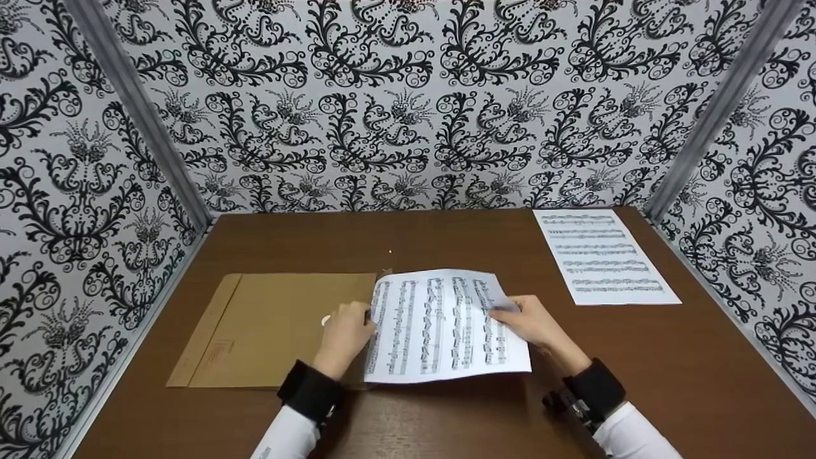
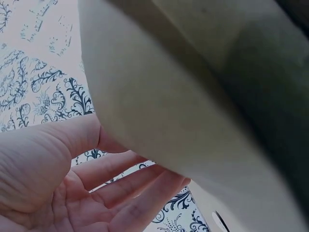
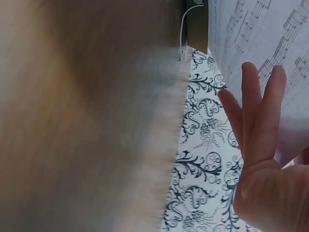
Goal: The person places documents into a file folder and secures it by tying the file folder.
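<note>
Nearest us, a black wristband sits at the near edge of the brown envelope, and its partner well to the envelope's right. Our left hand grips the envelope by its right-hand edge; whether it also catches the paper beside it, we cannot tell. Just right of the envelope is the sheet of music, meeting that edge, bowed and partly raised from the bench. Our right hand pinches the sheet at the side away from the envelope.

We judge the sheet light, floppy and easily creased; a gentle pinch midway along that outer side should keep it level. The envelope looks stiffer, best steadied by its edge. Farther off, beyond the envelope and to its right, lies a second sheet, then the patterned wall behind everything.
</note>
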Demonstrator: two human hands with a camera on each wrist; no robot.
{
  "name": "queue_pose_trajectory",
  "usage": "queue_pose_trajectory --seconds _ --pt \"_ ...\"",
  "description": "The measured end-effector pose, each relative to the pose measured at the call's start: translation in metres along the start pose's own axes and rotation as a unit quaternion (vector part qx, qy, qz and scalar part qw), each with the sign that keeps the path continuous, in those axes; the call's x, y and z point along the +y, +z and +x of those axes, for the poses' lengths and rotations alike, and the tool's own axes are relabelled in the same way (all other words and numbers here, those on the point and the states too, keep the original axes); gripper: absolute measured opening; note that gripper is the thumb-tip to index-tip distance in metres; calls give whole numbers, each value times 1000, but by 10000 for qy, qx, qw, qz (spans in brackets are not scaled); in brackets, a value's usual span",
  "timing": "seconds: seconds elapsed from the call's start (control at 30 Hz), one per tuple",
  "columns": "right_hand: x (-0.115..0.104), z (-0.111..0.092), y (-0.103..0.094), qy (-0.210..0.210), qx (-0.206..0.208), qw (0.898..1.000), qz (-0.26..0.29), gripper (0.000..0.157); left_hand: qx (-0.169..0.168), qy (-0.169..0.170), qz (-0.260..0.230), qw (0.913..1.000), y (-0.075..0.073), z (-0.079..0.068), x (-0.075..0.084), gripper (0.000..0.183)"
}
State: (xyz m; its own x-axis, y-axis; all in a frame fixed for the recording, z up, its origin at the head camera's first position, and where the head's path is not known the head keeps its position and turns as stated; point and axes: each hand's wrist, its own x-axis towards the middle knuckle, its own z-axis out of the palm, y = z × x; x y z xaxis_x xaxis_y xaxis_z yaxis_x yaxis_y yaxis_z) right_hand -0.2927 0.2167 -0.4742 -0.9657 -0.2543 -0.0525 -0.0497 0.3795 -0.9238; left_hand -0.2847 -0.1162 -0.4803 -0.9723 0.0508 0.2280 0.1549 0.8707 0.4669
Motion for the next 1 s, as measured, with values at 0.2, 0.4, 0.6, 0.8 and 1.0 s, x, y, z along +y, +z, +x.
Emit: queue_pose_trajectory --seconds 0.2,0.4,0.6,0.8,1.0 --pt "-6 -2 -2 -91 109 9996 -252 30 -40 -104 -32 9999 -1 0 -1 7" --pt "-10 -2 -2 -136 103 9996 -233 28 -16 -61 -4 10000 -2 1 0 6" --pt "-12 0 0 -174 113 9992 -354 31 -37 -79 0 10000 -1 2 -1 4" --pt "-10 4 9 -273 69 9996 -71 34 -32 -51 -78 10000 -1 0 -2 9" --pt "-7 5 18 -147 75 9990 423 36 -57 -35 -127 9999 -1 -2 -2 4"
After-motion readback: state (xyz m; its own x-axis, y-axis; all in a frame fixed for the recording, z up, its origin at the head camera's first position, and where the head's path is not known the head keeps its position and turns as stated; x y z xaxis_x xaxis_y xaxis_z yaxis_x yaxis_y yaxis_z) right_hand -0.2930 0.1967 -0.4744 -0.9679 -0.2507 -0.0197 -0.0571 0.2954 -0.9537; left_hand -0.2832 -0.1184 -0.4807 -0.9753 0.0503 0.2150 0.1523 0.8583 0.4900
